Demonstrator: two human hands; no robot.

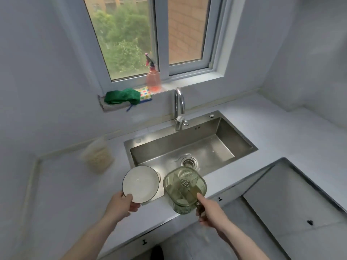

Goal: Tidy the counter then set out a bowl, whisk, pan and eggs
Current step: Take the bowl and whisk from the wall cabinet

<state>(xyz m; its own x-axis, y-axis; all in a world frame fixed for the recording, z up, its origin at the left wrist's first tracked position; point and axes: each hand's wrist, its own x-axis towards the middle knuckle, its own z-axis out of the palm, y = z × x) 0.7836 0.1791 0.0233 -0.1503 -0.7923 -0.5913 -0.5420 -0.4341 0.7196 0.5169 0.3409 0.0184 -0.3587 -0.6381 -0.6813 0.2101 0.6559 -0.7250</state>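
Looking past the sink [189,147], a blurred clear container [97,156] with pale contents stands on the desk [262,128] to its left; what is inside I cannot make out. Both forearms are cut off by the lower edge. The left hand [123,202] reaches forward to the front left corner of the sink, its grip closed on the rim of a white bowl [140,183] (thumb on the inside face), tilted toward the camera. The right hand [209,209] holds a green transparent utensil holder [185,189] at the sink's front edge, fingers curled on its near side. Something thin and dark under this hand is unclear.
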